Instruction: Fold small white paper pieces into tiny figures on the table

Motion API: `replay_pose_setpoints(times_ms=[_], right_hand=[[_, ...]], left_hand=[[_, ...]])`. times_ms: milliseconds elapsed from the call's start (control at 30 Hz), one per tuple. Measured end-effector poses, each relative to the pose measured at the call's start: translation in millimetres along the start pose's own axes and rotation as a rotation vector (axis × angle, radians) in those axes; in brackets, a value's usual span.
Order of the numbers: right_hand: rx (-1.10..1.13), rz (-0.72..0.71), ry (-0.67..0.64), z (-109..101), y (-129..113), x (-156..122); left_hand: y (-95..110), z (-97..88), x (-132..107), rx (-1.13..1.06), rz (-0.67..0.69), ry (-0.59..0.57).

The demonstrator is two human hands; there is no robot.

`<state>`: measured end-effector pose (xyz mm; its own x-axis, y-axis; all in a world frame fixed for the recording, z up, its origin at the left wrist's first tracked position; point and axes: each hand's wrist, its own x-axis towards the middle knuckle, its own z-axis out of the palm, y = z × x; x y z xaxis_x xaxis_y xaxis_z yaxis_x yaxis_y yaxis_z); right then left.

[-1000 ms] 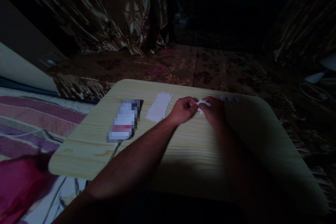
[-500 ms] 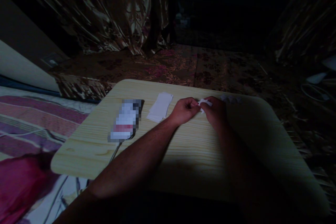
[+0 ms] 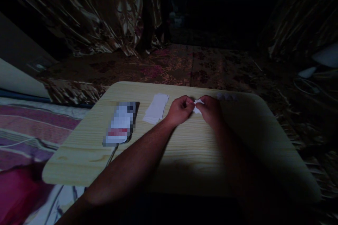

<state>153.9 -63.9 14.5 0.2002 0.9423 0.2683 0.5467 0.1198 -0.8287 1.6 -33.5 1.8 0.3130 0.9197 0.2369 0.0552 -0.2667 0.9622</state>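
Between my two hands is a small piece of folded white paper (image 3: 198,106), its corners showing past the fingertips. My left hand (image 3: 181,109) pinches its left side, fingers curled. On its other side, my right hand (image 3: 210,109) grips the paper with thumb and fingers closed. Fingers cover part of the paper, so its full shape is hidden. Left of my hands lies a stack of white paper strips (image 3: 156,107) on the wooden table (image 3: 182,151). Just beyond my right hand, several small folded white paper pieces (image 3: 226,97) sit in a row, dim in the shadow.
A phone (image 3: 120,123), blurred out, lies on the table's left with a cable (image 3: 112,155) running from it. A striped bed cover (image 3: 29,123) is at left, with a red cloth (image 3: 21,195). Patterned curtains (image 3: 113,14) hang behind. A white lamp (image 3: 326,56) stands at right.
The view has turned slightly, so the table and the things on it sit a little further left. Both hands still hold the folded paper, and more of its white surface shows between them.
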Motion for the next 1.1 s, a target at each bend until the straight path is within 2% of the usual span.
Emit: replay_pose_setpoints(times_ms=[400, 867, 1000, 1100], right_hand=[[0.233, 0.032, 0.033, 4.7, 3.2, 0.3], [0.178, -0.01, 0.054, 1.0, 0.5, -1.0], [0.158, 0.025, 0.054, 2.1, 0.6, -0.6], [0.143, 0.063, 0.003, 2.3, 0.2, -0.3]], left_hand=[[-1.4, 1.0, 1.6, -0.032, 0.006, -0.025], [0.0, 1.8, 0.2, -0.036, 0.015, -0.028], [-1.4, 1.1, 0.7, -0.035, 0.003, 0.005], [-1.1, 1.0, 1.0, -0.054, -0.011, 0.031]])
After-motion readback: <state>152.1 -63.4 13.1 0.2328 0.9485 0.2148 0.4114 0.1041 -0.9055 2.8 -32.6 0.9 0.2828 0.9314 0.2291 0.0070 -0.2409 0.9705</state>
